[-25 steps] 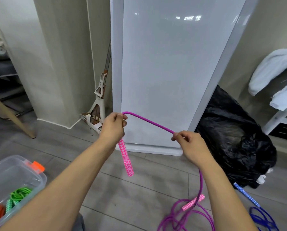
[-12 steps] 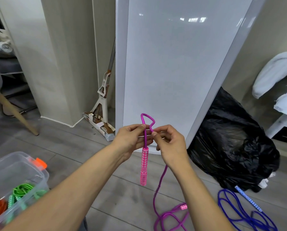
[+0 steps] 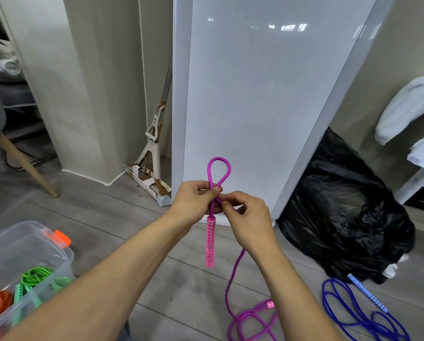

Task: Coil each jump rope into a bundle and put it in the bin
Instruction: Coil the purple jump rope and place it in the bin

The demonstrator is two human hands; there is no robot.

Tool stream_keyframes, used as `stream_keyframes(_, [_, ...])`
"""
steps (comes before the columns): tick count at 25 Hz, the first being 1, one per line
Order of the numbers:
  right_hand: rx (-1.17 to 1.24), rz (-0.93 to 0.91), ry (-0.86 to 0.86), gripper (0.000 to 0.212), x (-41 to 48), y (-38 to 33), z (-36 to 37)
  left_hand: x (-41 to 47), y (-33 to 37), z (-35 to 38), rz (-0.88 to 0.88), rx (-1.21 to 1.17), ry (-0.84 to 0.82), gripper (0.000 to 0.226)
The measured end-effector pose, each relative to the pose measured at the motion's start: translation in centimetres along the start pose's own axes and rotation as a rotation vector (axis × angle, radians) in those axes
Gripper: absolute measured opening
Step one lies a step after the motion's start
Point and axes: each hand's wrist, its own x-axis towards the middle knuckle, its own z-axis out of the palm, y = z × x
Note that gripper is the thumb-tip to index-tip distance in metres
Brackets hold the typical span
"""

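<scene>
Left hand (image 3: 193,201) and right hand (image 3: 249,217), each with a pinch on the purple jump rope (image 3: 209,239)

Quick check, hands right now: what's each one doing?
Left hand: pinches the purple jump rope at the base of its loop.
Right hand: fingers curled, pinching the same rope just below.

No legible text, no readable labels, brands or numbers
</scene>
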Motion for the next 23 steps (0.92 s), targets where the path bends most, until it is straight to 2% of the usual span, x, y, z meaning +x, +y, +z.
stream_keyframes(2, [-0.01,0.023,-0.01,0.019,0.0,0.1,0.0,0.1,0.1,-0.1,-0.006,-0.008,0.024,0.015])
stream_keyframes(4, [-0.062,0.083,0.039,0.007,0.1,0.0,0.0,0.1,0.3,-0.1,-0.035,-0.112,0.037,0.016])
stream_keyframes(6, [-0.145,0.094,0.035,0.018,-0.1,0.0,0.1,0.1,0.6,0.1,-0.07,-0.261,0.059,0.017])
stream_keyframes(10, [-0.127,0.038,-0.226,0.013,-0.3,-0.3,-0.4,1.2,1.1,-0.6,-0.17,-0.587,0.186,0.02])
stream_keyframes(12, [-0.174,0.053,-0.373,0.017,-0.2,-0.1,-0.9,2.3,1.2,-2.0,-0.172,-0.607,0.254,0.023])
stream_keyframes(14, [-0.26,0.085,-0.496,0.022,0.0,0.6,-1.8,3.5,0.9,-3.6,-0.098,-0.451,0.325,0.023])
stream_keyframes(16, [-0.316,0.138,-0.564,0.025,0.1,1.0,-3.2,4.7,0.4,-5.1,-0.019,-0.163,0.406,0.022])
stream_keyframes(18, [-0.39,0.151,-0.44,0.029,0.3,1.1,-4.4,5.1,0.1,-5.6,0.006,0.1,0.433,0.032])
stream_keyframes(21, [-0.365,0.09,-0.139,0.03,0.5,0.7,-4.8,3.6,0.2,-3.7,0.01,0.323,0.223,0.021])
stream_keyframes(23, [-0.261,0.084,-0.081,0.026,0.5,0.2,-4.1,1.6,0.5,-1.8,0.017,0.408,0.037,0.015])
